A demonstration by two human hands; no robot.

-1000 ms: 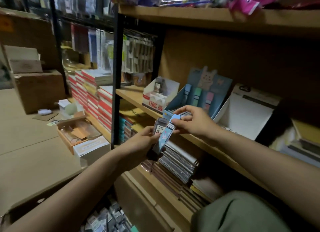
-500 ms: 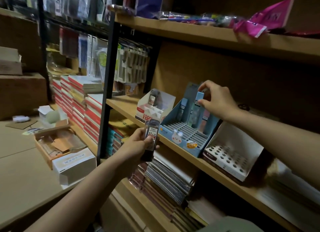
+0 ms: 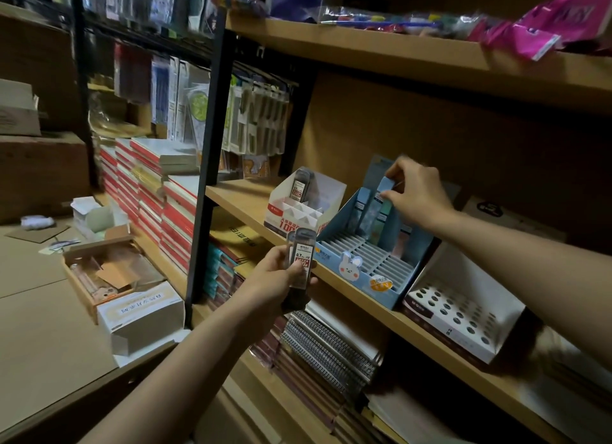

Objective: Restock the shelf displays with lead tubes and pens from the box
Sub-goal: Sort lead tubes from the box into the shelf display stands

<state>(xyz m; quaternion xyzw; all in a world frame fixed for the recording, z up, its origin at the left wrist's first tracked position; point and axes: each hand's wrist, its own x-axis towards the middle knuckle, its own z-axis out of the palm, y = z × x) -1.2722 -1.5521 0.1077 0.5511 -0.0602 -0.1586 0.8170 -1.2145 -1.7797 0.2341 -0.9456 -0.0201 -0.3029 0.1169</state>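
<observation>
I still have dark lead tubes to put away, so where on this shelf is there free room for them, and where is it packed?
Free: the white and red display box, its front pockets bare, one tube at the back; the blue bunny display, front slots bare below the right hand. Crowded: its back row of tubes; the notebooks beneath the left hand.

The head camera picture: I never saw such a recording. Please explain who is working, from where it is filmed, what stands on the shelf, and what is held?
No machine here: a person works with two bare hands, and the camera sits on their head, looking forward and down. The left hand holds dark transparent lead tubes with a white label. The right hand pinches a light blue lead tube above the blue cardboard display box with a rabbit picture. On the same wooden shelf stand a white and red display box holding one dark tube, and a white cardboard tray with round holes.
</observation>
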